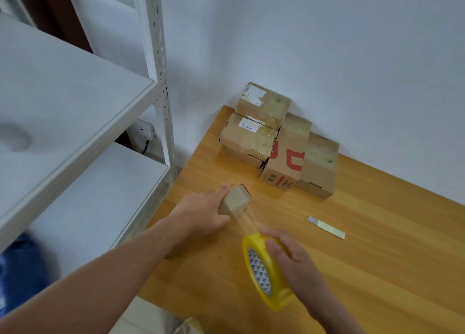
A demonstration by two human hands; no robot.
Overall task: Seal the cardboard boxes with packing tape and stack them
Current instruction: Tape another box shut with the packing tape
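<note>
Head view is showing the left hand (203,208) holding a small brown cardboard box (236,200) near the left edge of an orange-brown wooden worktop (377,263), fingers lying along the box's far left side and the thumb tucking in at its near end. The box is sitting tilted, one corner pointing up. The right hand (289,257) is gripping a yellow roll of packing tape (264,273) just this side of the box, fingers curling over the roll's outer rim, the roll standing on edge with its patterned core facing left. A clear strip of tape (245,220) is stretching taut from the roll up to the box's near face. At the back of the worktop, a pile of taped cardboard boxes (276,137) is resting against the white wall (327,57), one of them bearing red print. A thin silvery metal blade (325,227) is lying flat to the right of the hands, well apart from them. A white metal shelving rack (75,107) is standing to the left.
</note>
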